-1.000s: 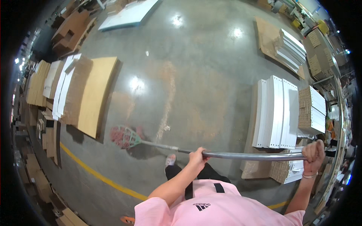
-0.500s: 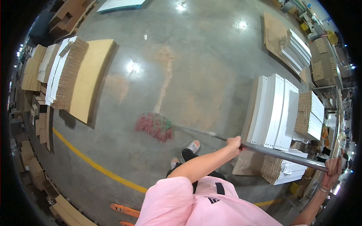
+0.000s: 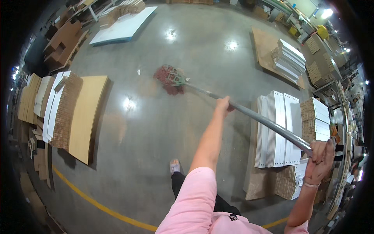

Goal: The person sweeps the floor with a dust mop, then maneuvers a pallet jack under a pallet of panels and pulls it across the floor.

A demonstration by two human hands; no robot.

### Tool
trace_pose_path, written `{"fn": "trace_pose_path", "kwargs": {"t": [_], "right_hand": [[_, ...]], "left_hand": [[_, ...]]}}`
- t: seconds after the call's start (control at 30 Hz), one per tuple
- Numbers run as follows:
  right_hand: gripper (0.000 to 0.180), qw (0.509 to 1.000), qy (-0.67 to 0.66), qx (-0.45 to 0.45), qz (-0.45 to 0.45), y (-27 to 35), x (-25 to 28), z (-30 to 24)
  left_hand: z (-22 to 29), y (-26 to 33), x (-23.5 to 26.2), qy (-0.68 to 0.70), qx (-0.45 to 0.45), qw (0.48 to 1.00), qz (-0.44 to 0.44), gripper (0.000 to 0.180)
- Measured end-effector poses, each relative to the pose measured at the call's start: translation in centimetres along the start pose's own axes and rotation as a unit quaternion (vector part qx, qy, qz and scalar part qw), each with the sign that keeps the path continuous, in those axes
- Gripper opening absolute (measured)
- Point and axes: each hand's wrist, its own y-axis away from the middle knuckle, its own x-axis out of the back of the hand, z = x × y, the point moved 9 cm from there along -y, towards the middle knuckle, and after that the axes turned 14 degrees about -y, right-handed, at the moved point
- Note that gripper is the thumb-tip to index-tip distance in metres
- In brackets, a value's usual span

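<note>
A long-handled mop [image 3: 259, 117] slants across the view, its grey metal pole running from upper middle to lower right. The reddish and green string head [image 3: 169, 79] lies on the concrete floor, ahead of me and slightly left. Partway down the pole my left hand [image 3: 223, 104] is wrapped around it, arm stretched forward. My right hand [image 3: 321, 159] closes over the pole's upper end at the far right, with a band on the wrist. Reddish-brown dust smears [image 3: 117, 126] mark the floor to the left of centre.
White punched panels [image 3: 278, 130] are stacked on a board at right, with more white pieces [image 3: 289, 60] beyond. At left stand cardboard-edged stacks and a yellowish board [image 3: 87, 121]. A white board [image 3: 124, 25] lies far left. A yellow line [image 3: 101, 202] crosses the floor near me.
The mop head has moved forward, away from my feet, along the dusty streak. My left arm has stretched out ahead with the pole. Less of the dust streak shows now.
</note>
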Motion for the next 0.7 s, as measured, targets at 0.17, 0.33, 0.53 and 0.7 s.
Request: {"fn": "trace_pose_path", "kwargs": {"t": [0.17, 0.33, 0.53, 0.7], "right_hand": [[0.039, 0.998, -0.029, 0.004, 0.064, 0.2, 1.0, -3.4], [0.042, 0.997, -0.056, -0.049, -0.018, 0.2, -1.4, -8.6], [0.044, 0.979, -0.044, -0.17, 0.103, 1.3, -1.5, -2.5], [0.041, 0.957, -0.063, -0.264, 0.097, 3.1, -4.9, 8.2]], "left_hand": [[1.7, 4.9, -0.5, 0.006, 0.02, 1.0, 0.013, 0.02], [0.0, 15.8, 4.0, 0.138, 0.093, 0.984, -0.061, 0.019], [-2.1, 28.1, 13.4, 0.293, 0.172, 0.927, 0.155, 0.016], [-10.9, 26.8, 25.5, 0.371, 0.149, 0.883, 0.247, 0.011]]}}
